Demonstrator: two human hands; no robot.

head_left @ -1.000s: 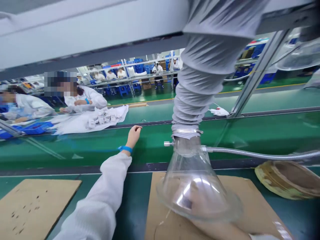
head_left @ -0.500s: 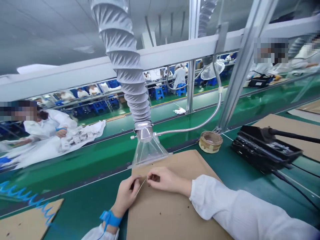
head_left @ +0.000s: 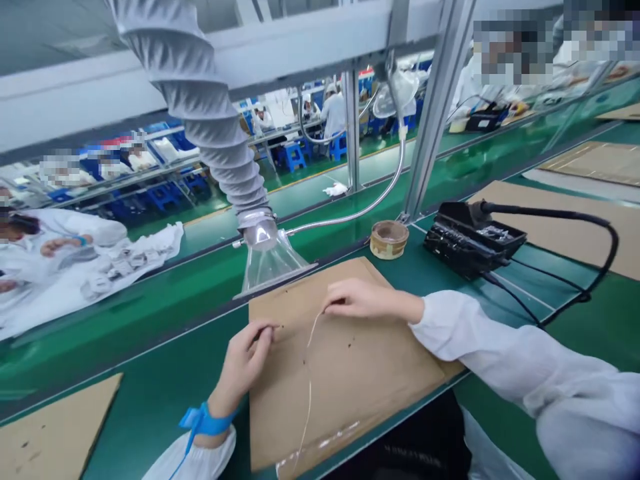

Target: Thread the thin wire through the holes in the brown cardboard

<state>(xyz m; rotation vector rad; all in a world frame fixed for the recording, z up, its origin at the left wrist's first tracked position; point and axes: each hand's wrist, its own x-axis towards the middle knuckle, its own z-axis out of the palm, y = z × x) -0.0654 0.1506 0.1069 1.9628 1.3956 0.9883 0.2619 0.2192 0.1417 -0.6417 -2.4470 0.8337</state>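
A thin pale wire [head_left: 310, 397] runs down over the brown cardboard sheet [head_left: 370, 373] to its near edge. My right hand [head_left: 363, 300] pinches the top end of the wire between thumb and fingertips, above the sheet's far right part. At the sheet's left edge is my left hand [head_left: 245, 357], with a blue band on its wrist. Its thumb and forefinger come together in a pinch, away from the wire; anything between the tips is too small to make out. Small dark specks mark the cardboard.
Behind the sheet hangs a clear fume hood [head_left: 273, 260] on a grey duct [head_left: 210, 113]. A tape roll [head_left: 389, 240] and a black holder [head_left: 467, 240] with a thick cable stand at right. Another cardboard piece [head_left: 60, 427] lies left. Across the green bench sits a co-worker [head_left: 75, 233].
My right hand has moved right, away from my left hand, drawing the wire into plain view. My left hand no longer touches the wire. The camera view has tilted down and turned right.
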